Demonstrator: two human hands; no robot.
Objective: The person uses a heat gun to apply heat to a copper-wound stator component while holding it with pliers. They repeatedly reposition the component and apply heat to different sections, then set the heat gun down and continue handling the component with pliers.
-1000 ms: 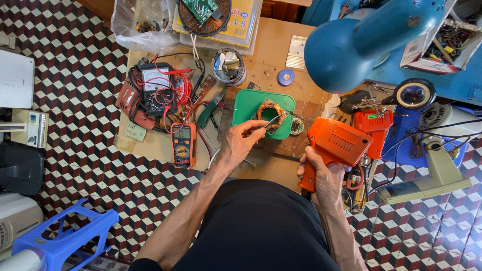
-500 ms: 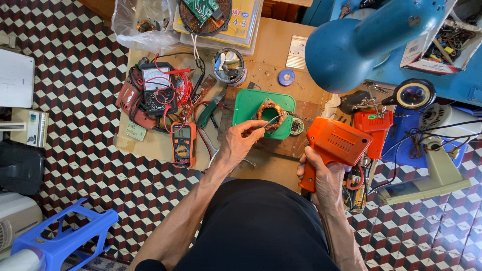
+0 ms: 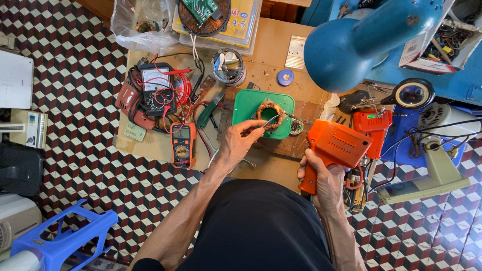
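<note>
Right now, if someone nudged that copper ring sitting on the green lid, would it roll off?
Probably not: the copper coil lies flat on the green lid, so it would likely slide rather than roll. Tightly wound wire suggests it is stiff and heavy for its size.

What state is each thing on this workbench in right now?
Orange pistol-shaped soldering gun: gripped in right hand.
Thin solder wire: pinched by left hand.
Copper-wound coil: lying flat on green square lid.
Orange handheld multimeter: lying face up.
</note>
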